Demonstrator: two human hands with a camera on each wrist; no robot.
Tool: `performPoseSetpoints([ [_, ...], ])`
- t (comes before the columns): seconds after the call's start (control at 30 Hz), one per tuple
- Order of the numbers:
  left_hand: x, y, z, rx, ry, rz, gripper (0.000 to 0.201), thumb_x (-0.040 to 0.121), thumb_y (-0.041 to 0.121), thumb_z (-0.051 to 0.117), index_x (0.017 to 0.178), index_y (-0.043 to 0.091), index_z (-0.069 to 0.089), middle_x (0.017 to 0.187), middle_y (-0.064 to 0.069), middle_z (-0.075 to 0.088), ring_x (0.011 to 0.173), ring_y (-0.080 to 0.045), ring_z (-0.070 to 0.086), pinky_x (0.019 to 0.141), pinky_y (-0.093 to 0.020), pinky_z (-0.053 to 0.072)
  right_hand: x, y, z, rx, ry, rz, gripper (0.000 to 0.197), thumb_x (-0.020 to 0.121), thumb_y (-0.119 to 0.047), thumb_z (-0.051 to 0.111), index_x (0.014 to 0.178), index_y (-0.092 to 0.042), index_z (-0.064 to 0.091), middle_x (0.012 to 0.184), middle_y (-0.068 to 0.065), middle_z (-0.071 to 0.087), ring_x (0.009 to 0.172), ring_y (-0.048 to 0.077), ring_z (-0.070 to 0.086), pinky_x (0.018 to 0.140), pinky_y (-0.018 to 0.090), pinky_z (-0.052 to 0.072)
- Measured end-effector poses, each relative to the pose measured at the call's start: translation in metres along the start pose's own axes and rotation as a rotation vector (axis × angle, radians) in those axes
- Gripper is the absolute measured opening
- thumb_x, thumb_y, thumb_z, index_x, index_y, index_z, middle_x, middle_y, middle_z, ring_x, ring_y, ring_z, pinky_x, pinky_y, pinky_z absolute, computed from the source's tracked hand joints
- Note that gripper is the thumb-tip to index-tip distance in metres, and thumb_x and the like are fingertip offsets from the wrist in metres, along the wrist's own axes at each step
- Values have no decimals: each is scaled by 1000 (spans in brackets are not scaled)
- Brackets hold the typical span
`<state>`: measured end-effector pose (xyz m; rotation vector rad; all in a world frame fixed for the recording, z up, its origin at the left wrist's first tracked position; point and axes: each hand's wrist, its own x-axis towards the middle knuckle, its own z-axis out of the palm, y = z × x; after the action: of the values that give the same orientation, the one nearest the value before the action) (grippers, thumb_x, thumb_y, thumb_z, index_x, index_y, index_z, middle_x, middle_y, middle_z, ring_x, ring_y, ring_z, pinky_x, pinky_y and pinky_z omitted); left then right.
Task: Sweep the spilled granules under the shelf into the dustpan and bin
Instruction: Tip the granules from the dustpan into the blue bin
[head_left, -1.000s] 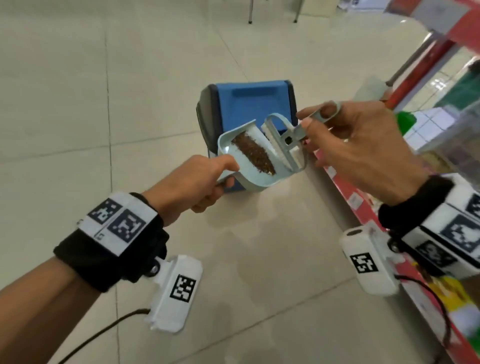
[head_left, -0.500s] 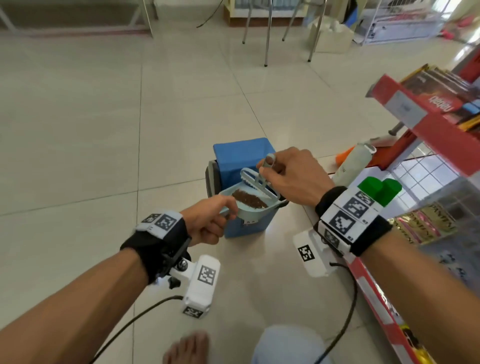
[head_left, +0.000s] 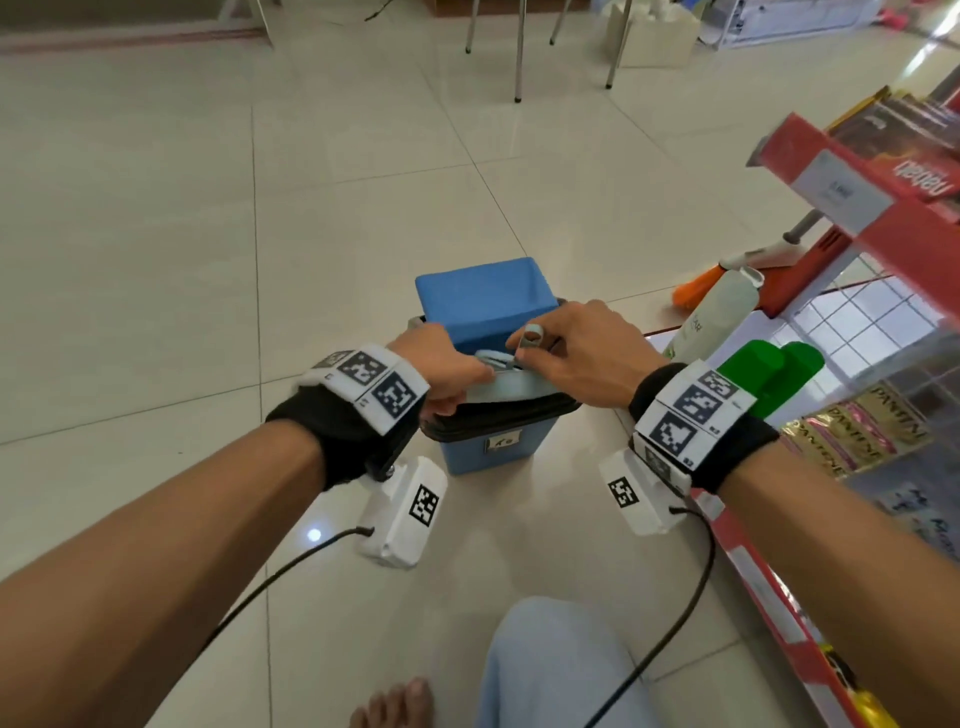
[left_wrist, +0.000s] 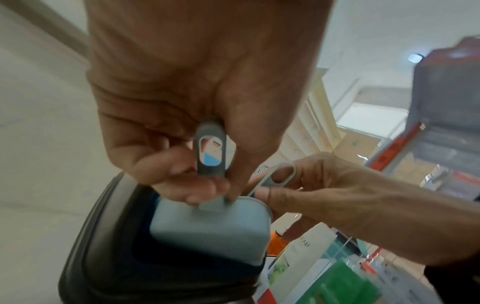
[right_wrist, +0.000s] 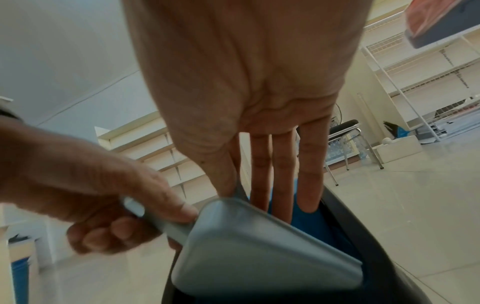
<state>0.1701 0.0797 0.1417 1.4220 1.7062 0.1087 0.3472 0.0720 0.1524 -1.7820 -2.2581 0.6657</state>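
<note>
A blue bin (head_left: 488, 447) with a black rim stands on the tiled floor, its blue lid (head_left: 483, 301) raised at the far side. The pale blue dustpan (head_left: 511, 389) is tipped mouth-down into the bin, its underside (left_wrist: 210, 232) toward the cameras. My left hand (head_left: 441, 369) grips the dustpan's handle (left_wrist: 210, 152). My right hand (head_left: 576, 353) pinches the small brush's looped handle (left_wrist: 283, 174) between thumb and forefinger over the bin, its other fingers (right_wrist: 309, 185) straight. The brush head and the granules are hidden.
A red shelf (head_left: 857, 208) with packets runs along the right. A white bottle (head_left: 711, 317), green-capped bottles (head_left: 769, 374) and an orange broom head (head_left: 696, 288) lie beside the bin. Metal chair legs (head_left: 519, 52) stand far off. My knee (head_left: 545, 665) and bare foot are below.
The dustpan, held level with brown granules showing, has tipped over into the bin. Both hands have come down to the bin's rim, and the granules are out of sight.
</note>
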Motion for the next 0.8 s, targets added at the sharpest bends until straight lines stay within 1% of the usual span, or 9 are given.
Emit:
performPoseSetpoints([
  [0.1, 4, 3, -3, 94, 114, 62, 29, 82, 34, 69, 66, 9, 67, 45, 5, 66, 39, -7, 63, 36, -15, 46, 1, 1, 5, -59, -11, 4, 23, 93, -39, 55, 107, -34, 72, 99, -1, 73, 91, 22, 66, 81, 42, 57],
  [0.17, 7, 5, 0, 195, 150, 84, 28, 78, 34, 68, 74, 7, 72, 62, -3, 74, 61, -17, 73, 57, -31, 62, 1, 2, 6, -16, 63, 14, 23, 94, -39, 56, 109, -35, 72, 99, -2, 73, 89, 21, 67, 80, 42, 57],
  [0.23, 10, 8, 7, 293, 137, 81, 30, 77, 34, 67, 80, 4, 72, 76, -8, 75, 73, -25, 74, 68, -39, 61, 0, 0, 9, -8, 72, 13, 23, 94, -39, 56, 110, -35, 72, 99, -3, 73, 90, 21, 67, 81, 41, 57],
  [0.27, 11, 9, 10, 345, 141, 86, 29, 78, 35, 66, 76, 6, 68, 75, -8, 72, 68, -25, 70, 62, -36, 58, -1, -1, 12, -31, 41, 7, 23, 94, -38, 56, 110, -34, 71, 100, -4, 73, 92, 21, 67, 82, 40, 56],
  [0.33, 13, 12, 12, 429, 200, 102, 36, 81, 40, 65, 65, 11, 52, 64, -4, 57, 55, -18, 53, 45, -26, 39, -3, -2, 17, -77, 2, -8, 24, 96, -37, 53, 111, -33, 70, 103, -3, 72, 95, 22, 66, 82, 41, 56],
  [0.4, 17, 16, 7, 457, 256, 128, 43, 81, 42, 66, 61, 13, 42, 59, -2, 45, 50, -15, 41, 44, -25, 27, -2, -1, 17, -56, 44, -12, 24, 96, -38, 52, 110, -32, 70, 101, -1, 72, 93, 23, 65, 80, 41, 56],
  [0.57, 17, 18, -5, 510, 331, 187, 46, 79, 42, 69, 61, 14, 37, 59, -2, 40, 50, -15, 37, 44, -27, 22, -2, 0, 16, -30, 53, -26, 23, 97, -39, 53, 111, -34, 70, 102, -2, 72, 94, 23, 65, 81, 41, 55],
  [0.67, 19, 13, -1, 511, 284, 179, 44, 78, 41, 68, 59, 13, 41, 57, -2, 42, 49, -16, 38, 44, -26, 24, -1, 2, 15, 34, 117, -39, 22, 96, -37, 54, 107, -31, 72, 96, -2, 73, 90, 22, 66, 79, 42, 55],
  [0.8, 17, 7, 6, 479, 268, 179, 46, 79, 42, 66, 58, 13, 38, 56, -2, 40, 49, -16, 37, 45, -25, 24, -7, 3, 18, 13, 58, -69, 23, 96, -37, 54, 112, -34, 71, 103, -6, 73, 94, 19, 67, 82, 42, 56],
])
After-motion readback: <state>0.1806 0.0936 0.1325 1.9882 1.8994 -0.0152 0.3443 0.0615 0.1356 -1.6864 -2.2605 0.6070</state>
